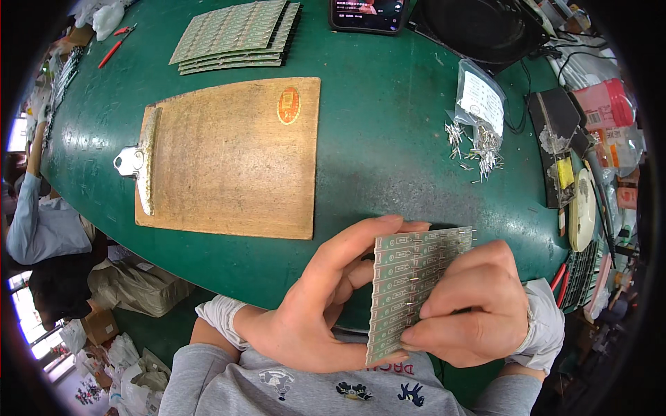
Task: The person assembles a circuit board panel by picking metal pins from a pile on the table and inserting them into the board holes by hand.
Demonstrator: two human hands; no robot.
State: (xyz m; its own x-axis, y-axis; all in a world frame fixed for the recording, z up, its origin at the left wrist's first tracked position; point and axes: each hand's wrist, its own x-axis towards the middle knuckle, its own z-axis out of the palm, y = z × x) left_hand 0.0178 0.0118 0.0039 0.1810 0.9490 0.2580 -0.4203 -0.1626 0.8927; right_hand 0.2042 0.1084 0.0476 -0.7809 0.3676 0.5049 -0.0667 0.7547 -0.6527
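Observation:
A green circuit board panel (397, 270) with rows of printed outlines stands tilted above the table's near edge. My left hand (312, 298) grips it by its left side, thumb at the bottom corner and fingers at the top edge and behind. Several thin metal pins stick out of the board's face in a row and at its top right corner. Against the lower part of the face, my right hand (472, 305) is closed in a pinch, thumb and forefinger together at the board. Whatever sits between those fingertips is too small to make out.
A wooden clipboard (229, 166) lies left of the board. Stacked green panels (232, 35) and a phone (368, 15) are at the back. Loose metal pins (485, 154) spill from a plastic bag (480, 97) on the right. Red-handled cutters (114, 48) lie far left; another person's arm (35, 156) shows there.

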